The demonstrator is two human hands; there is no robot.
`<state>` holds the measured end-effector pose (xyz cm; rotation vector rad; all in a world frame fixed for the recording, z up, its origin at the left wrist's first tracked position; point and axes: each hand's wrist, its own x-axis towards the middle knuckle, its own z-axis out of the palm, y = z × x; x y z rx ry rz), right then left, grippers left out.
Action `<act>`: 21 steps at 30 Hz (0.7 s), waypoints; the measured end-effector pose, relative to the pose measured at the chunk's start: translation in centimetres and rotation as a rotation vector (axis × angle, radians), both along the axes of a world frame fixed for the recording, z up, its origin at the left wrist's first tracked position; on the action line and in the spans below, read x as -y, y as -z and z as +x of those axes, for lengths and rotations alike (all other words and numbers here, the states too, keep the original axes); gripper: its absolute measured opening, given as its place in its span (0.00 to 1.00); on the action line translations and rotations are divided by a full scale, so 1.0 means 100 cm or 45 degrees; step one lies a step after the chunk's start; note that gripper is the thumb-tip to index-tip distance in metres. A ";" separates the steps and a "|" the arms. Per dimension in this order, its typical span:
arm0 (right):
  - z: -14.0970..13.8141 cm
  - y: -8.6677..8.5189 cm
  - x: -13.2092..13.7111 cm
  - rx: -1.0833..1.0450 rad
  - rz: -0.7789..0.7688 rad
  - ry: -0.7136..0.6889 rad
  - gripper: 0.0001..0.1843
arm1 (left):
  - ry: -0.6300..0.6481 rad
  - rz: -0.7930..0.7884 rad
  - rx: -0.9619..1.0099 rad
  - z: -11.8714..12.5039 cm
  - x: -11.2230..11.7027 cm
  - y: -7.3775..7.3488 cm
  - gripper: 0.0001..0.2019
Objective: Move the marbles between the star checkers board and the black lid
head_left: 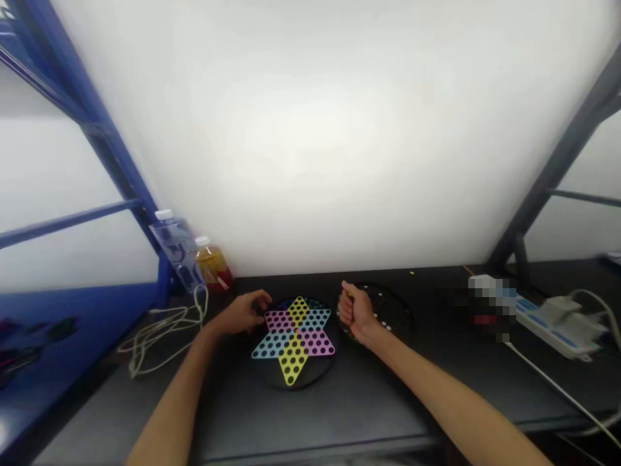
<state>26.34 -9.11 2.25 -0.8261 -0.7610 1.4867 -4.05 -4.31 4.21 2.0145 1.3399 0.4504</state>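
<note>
A round black Chinese checkers board [315, 369] lies on the dark table, with a six-pointed star of yellow, pink and blue sections full of dark holes. At the board's left rim is my left hand [245, 312], its fingers curved and apart; whether it touches the rim I cannot tell. My right hand [358, 314] is closed in a fist, thumb uppermost, over the left part of a round black tray [406, 309]. A hint of yellow shows by the thumb, but what the fist holds is hidden. Small pale pieces [384, 325] lie in the tray.
Two bottles, one clear [175, 249] and one amber [212, 262], stand at the back left. A white cable [160, 333] lies coiled before them. On the right is a power strip [548, 327] with plugs and cords, beside a blurred-out patch. Metal frame posts flank the table.
</note>
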 end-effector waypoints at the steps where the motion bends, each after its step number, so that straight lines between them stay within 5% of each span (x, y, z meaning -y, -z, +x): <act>1: -0.010 -0.001 0.002 0.039 0.009 -0.012 0.28 | -0.001 -0.001 0.001 -0.001 0.000 0.000 0.21; 7: -0.041 0.004 -0.002 0.240 0.000 -0.004 0.29 | 0.000 -0.017 0.002 -0.001 -0.001 0.001 0.20; 21: -0.036 0.020 -0.005 0.520 0.269 0.114 0.26 | -0.013 0.007 0.004 -0.001 -0.001 0.001 0.23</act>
